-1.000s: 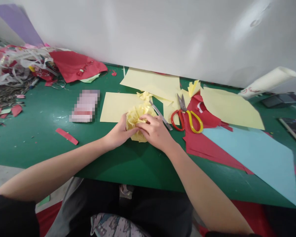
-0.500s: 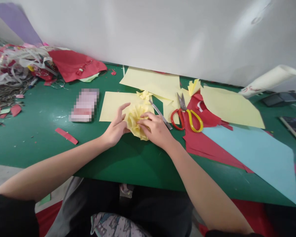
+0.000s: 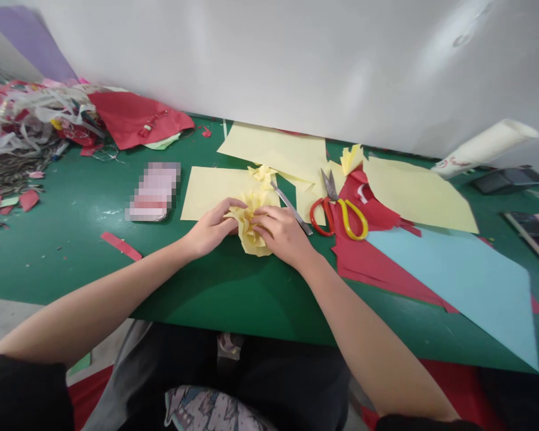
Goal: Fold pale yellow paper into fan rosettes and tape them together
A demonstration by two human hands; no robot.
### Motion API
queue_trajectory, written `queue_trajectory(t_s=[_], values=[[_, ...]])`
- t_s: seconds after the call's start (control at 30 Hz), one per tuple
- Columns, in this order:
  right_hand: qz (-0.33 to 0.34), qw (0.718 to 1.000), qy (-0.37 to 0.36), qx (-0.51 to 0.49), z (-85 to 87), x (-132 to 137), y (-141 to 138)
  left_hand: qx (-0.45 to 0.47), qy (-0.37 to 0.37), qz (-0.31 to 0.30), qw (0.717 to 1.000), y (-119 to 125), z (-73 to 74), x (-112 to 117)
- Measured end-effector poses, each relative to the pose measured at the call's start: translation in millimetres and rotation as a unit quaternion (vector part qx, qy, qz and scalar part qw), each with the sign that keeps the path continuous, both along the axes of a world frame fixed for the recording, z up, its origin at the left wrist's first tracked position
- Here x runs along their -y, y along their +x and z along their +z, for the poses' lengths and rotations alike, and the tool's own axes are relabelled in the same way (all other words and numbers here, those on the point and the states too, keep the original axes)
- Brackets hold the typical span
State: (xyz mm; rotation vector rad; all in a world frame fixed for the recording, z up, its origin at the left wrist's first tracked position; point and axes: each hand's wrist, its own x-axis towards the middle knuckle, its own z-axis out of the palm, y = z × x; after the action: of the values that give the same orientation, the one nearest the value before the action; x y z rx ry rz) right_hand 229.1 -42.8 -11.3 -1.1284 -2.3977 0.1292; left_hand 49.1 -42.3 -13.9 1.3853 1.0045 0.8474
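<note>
A ruffled yellow paper flower (image 3: 254, 239) is held between my two hands, just above the front part of the green table (image 3: 197, 293). My left hand (image 3: 212, 230) pinches its left edge between thumb and fingers. From the right, my right hand (image 3: 282, 232) has its fingertips closed on the folds near the flower's middle. Just beyond the flower lie a yellow paper sheet (image 3: 206, 185) and a small crumpled yellow piece (image 3: 263, 173). A slim metal tool (image 3: 291, 207) rests right behind my right hand.
Scissors (image 3: 336, 203) with red and yellow handles lie on red paper (image 3: 372, 263), beside a light blue sheet (image 3: 467, 275). Left are a pixelated phone-like object (image 3: 155, 191), a red strip (image 3: 121, 245) and heaped scraps (image 3: 31, 120). A white roll (image 3: 487, 146) leans by the wall.
My left index finger, raised before, has come down onto the flower's left edge, and the petals there are bunched inward. My right hand stays at the flower's middle with little movement.
</note>
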Motion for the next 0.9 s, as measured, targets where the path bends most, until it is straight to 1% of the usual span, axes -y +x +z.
queue_trajectory(t_s=[0.13,0.23,0.4,0.53,0.6,0.67,0.73,0.83,0.87,0.9], values=[[0.009,0.999,0.023,0.033,2.9,2,0,-0.059,0.033,0.006,0.998,1,0.2,2],[0.011,0.999,0.028,0.036,2.6,2,0,-0.099,0.055,0.015,0.993,0,-1.4,3],[0.006,1.000,0.012,0.018,-1.1,4,-4,-0.146,0.089,0.009,0.985,2,-1.2,4],[0.022,1.000,-0.005,0.009,2.2,8,-6,-0.181,0.103,0.024,0.978,4,-0.4,5],[0.039,0.999,-0.001,-0.006,5.7,9,-5,-0.193,0.118,0.035,0.974,4,-1.2,5],[0.047,0.998,0.021,-0.033,8.9,10,-4,-0.191,0.138,0.053,0.970,4,-2.9,4],[0.012,0.995,0.065,-0.073,10.9,10,-3,-0.177,0.153,0.073,0.969,2,-4.5,3],[-0.103,0.977,0.123,-0.138,12.8,6,-1,-0.157,0.178,0.097,0.967,1,-4.7,2],[-0.138,0.970,0.122,-0.158,13.3,5,0,-0.154,0.187,0.103,0.965,0,-4.0,3],[-0.164,0.964,0.105,-0.178,14.0,4,1,-0.151,0.195,0.108,0.963,0,-3.1,3]])
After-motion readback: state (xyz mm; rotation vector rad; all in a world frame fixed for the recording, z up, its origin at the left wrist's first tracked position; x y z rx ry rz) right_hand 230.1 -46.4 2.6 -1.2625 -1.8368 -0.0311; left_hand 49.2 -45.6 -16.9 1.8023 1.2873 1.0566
